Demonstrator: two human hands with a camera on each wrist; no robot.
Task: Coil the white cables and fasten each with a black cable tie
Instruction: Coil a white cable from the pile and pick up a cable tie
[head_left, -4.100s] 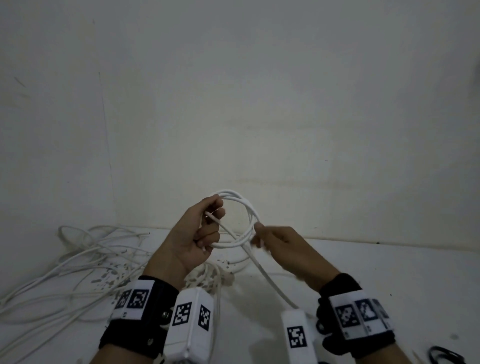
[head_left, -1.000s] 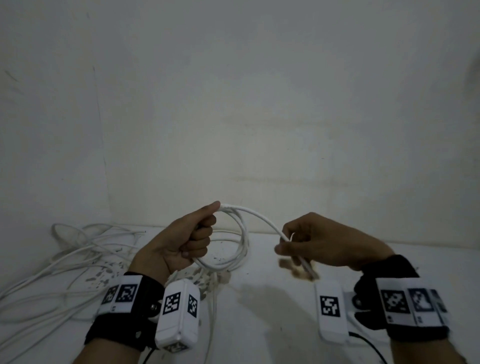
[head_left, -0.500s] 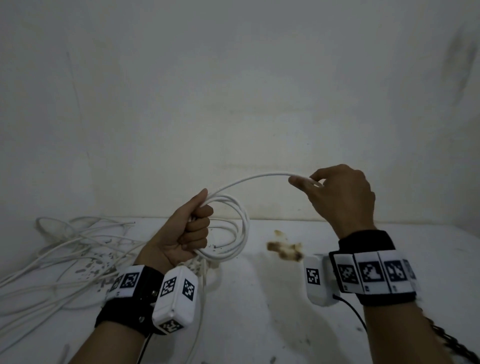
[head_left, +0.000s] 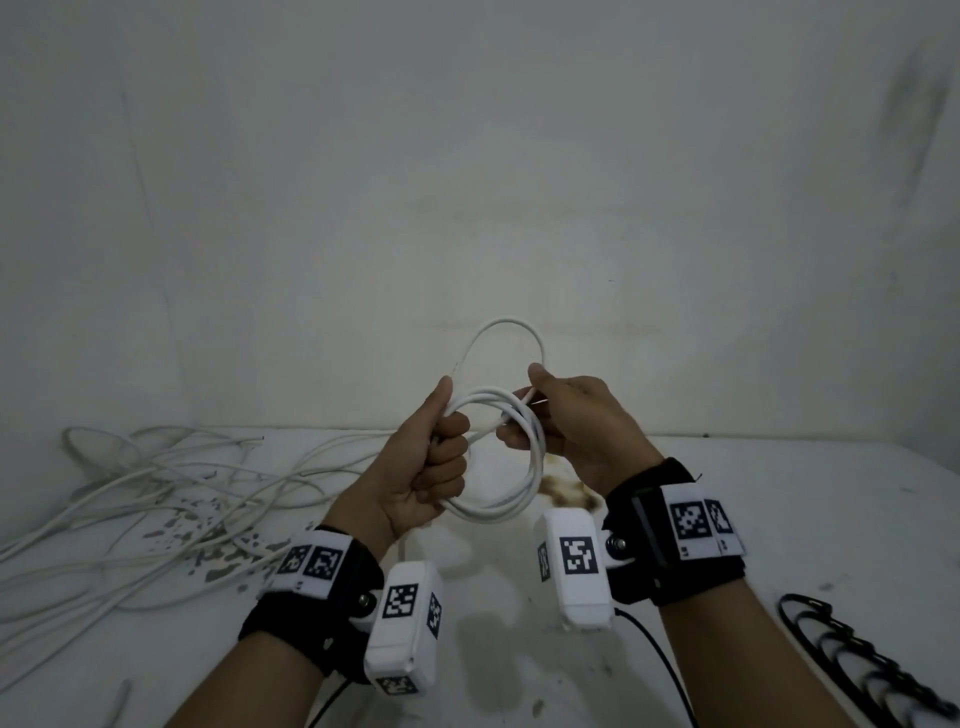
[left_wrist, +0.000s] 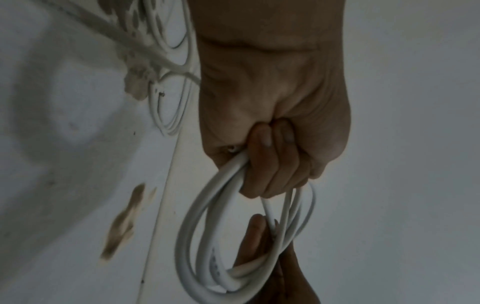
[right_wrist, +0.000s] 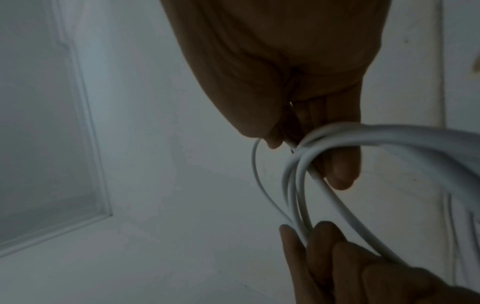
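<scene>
A coil of white cable (head_left: 524, 483) hangs in the air in front of the wall. My left hand (head_left: 439, 457) grips its left side in a fist, seen also in the left wrist view as the left hand (left_wrist: 270, 160) around the coil (left_wrist: 202, 236). My right hand (head_left: 563, 421) pinches the cable's tail at the coil's right side; the tail (head_left: 498, 332) arcs up in a free loop above both hands. In the right wrist view the right hand (right_wrist: 324, 148) holds the strand against the coil (right_wrist: 363, 139). Black cable ties (head_left: 852, 660) lie at the lower right.
A tangle of loose white cables (head_left: 156, 499) sprawls over the left of the white table (head_left: 779, 519). A brown stain (head_left: 566, 493) marks the surface under the coil. The wall stands close behind.
My right hand has come back down and left from its raised position, bringing the cable's tail to the coil. The tail now forms a loop above the hands. The left hand keeps its grip.
</scene>
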